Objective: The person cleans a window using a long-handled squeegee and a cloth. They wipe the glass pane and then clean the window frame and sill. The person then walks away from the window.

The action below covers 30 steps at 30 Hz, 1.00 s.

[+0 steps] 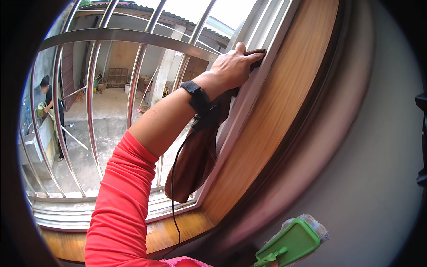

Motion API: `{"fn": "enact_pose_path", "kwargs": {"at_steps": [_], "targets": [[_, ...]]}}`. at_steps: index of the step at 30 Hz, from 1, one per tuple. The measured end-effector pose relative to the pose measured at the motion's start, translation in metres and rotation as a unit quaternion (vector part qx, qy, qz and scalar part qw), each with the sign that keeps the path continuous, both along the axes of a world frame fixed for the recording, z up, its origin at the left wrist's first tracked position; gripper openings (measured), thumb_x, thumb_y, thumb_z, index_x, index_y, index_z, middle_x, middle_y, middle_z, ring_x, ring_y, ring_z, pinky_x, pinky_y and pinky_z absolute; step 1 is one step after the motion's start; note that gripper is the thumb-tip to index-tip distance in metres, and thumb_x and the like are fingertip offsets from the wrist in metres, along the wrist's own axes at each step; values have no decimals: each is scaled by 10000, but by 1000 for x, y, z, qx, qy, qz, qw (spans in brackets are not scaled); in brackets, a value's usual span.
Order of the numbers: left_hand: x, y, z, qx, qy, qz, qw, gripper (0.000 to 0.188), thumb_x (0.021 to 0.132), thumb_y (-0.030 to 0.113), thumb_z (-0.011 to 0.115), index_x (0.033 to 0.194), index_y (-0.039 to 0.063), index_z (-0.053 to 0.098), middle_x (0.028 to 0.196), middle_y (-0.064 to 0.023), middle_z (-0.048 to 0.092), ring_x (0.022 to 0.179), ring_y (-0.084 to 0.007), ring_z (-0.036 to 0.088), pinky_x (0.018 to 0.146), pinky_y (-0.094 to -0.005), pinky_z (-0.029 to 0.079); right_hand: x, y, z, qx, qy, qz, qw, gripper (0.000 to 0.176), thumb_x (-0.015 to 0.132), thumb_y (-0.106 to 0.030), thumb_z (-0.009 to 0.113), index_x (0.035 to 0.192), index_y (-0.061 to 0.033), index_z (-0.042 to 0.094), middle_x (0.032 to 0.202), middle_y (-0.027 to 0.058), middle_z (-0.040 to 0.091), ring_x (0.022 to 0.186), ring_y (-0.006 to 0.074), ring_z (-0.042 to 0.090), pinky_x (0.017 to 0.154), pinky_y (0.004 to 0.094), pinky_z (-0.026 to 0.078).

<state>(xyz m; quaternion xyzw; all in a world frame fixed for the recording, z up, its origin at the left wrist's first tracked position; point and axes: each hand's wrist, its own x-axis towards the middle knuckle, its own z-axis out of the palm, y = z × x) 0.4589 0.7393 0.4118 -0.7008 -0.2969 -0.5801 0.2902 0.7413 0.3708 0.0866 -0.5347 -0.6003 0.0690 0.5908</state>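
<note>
My left hand (233, 66), a black strap with a cable on its wrist, presses a dark brown cloth (196, 160) against the light window frame (240, 96). The cloth's edge shows by the fingers, and the rest hangs below the wrist in front of the frame. At the bottom right is a green flat-headed cleaning tool (290, 238) with a pale, fluffy pad behind its plate. A small part of my right hand (274, 263) shows at its handle; most of that hand is cut off by the picture's lower edge.
Metal window bars (135, 76) stand beyond the frame. Wooden trim (283, 100) lines the opening, with a wooden sill (180, 233) below. A thin black cable (172, 187) hangs to the sill. Outside, a person (50, 103) stands by a concrete basin (38, 143) with a long pole.
</note>
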Motion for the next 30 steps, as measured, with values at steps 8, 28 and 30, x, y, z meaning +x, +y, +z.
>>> {"fn": "enact_pose_path", "kwargs": {"at_steps": [8, 28, 30], "targets": [[-16, -17, -153, -68, 141, -12, 988, 421, 856, 75, 557, 1263, 179, 564, 990, -132, 481, 858, -319, 613, 609, -396, 534, 7, -1, 1, 38, -32, 7, 999, 625, 923, -177, 640, 1446, 6, 351, 1388, 188, 478, 1253, 302, 489, 1075, 442, 361], [-8, -53, -412, -393, 431, -52, 811, 265, 921, 289, 530, 1142, 226, 663, 1024, -180, 522, 776, -315, 636, 687, -413, 528, 18, -42, -27, -116, 26, 2, 993, 540, 946, -102, 608, 1418, 40, 385, 1396, 153, 470, 1265, 277, 473, 1070, 398, 370], [-7, -46, -402, -404, 459, -57, 790, 285, 922, 317, 532, 1163, 229, 656, 1032, -193, 529, 775, -321, 649, 674, -411, 531, 20, -44, -28, -112, 16, -20, 993, 502, 954, -135, 617, 1388, 37, 431, 1374, 151, 497, 1243, 270, 493, 1057, 399, 383]]}}
